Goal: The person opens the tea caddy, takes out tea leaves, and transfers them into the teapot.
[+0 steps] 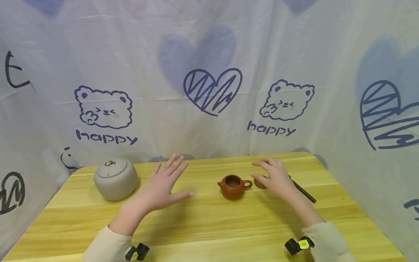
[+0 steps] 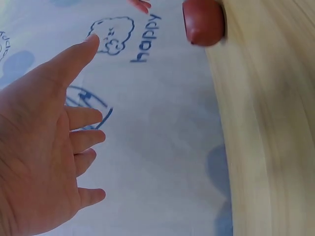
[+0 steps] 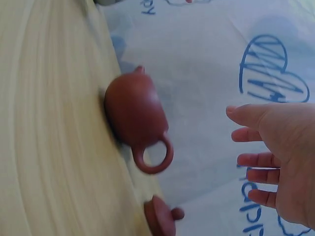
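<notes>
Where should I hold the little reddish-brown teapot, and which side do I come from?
Probably best by its loop handle, coming from the right. The teapot stands upright with its top open; the handle sticks out toward the right hand, while the spout points the other way.

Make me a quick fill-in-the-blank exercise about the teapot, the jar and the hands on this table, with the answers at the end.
1. The left hand and the right hand are holding ____.
2. Seen from the head camera, the jar stands to the ____ of the teapot.
3. The teapot's handle is on the side nearer the person's ____ hand.
4. The lid lies on the table with its knob facing ____.

Missing words: nothing; left; right; up.
</notes>
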{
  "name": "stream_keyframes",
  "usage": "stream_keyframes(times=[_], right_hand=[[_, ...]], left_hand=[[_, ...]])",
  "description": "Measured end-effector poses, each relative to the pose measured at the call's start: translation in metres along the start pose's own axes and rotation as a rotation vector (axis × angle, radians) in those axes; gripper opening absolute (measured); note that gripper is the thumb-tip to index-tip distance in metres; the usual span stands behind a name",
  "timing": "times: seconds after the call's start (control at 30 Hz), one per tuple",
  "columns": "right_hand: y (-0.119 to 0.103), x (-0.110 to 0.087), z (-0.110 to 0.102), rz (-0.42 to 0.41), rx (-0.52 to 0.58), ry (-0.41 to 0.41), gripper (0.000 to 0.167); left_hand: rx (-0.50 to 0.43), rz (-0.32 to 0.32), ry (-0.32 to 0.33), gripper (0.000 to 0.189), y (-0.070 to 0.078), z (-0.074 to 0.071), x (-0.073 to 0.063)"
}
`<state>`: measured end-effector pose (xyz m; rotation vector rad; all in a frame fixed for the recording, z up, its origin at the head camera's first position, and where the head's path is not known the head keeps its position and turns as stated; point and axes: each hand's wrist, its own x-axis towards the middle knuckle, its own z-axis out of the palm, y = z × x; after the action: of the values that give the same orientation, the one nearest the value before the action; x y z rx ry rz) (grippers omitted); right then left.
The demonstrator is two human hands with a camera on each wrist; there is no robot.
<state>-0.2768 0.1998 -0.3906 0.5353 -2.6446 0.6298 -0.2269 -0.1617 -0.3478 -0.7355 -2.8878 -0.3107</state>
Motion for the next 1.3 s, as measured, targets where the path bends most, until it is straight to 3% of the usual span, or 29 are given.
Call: stream_keyframes(times=[0.27, 0.53, 0.7, 1.0, 1.3], right_hand=[[-0.024, -0.003, 0.0, -0.086, -0.006, -0.017, 0.04], [-0.049, -0.005, 0.01, -0.214, -0.144, 0.0, 0.043], [-0.066, -0.002, 0.015, -0.286, -0.12, 0.0, 0.041], [-0.096, 0.003, 0.03, -0.478, -0.124, 0.02, 0.04], [-0.124, 0.006, 0.051, -0.565, -0.112, -0.023, 0.042]], left_hand=[[0.031, -0.064, 0.064, 0.09, -0.027, -0.019, -0.039], [0.005, -0.168, 0.09, 0.09, -0.052, -0.034, -0.073], [-0.031, -0.203, 0.119, 0.089, -0.071, -0.036, -0.091], [-0.021, -0.271, 0.163, 0.089, -0.102, -0.032, -0.109], [-0.021, -0.376, 0.141, 0.094, -0.129, -0.026, -0.113]])
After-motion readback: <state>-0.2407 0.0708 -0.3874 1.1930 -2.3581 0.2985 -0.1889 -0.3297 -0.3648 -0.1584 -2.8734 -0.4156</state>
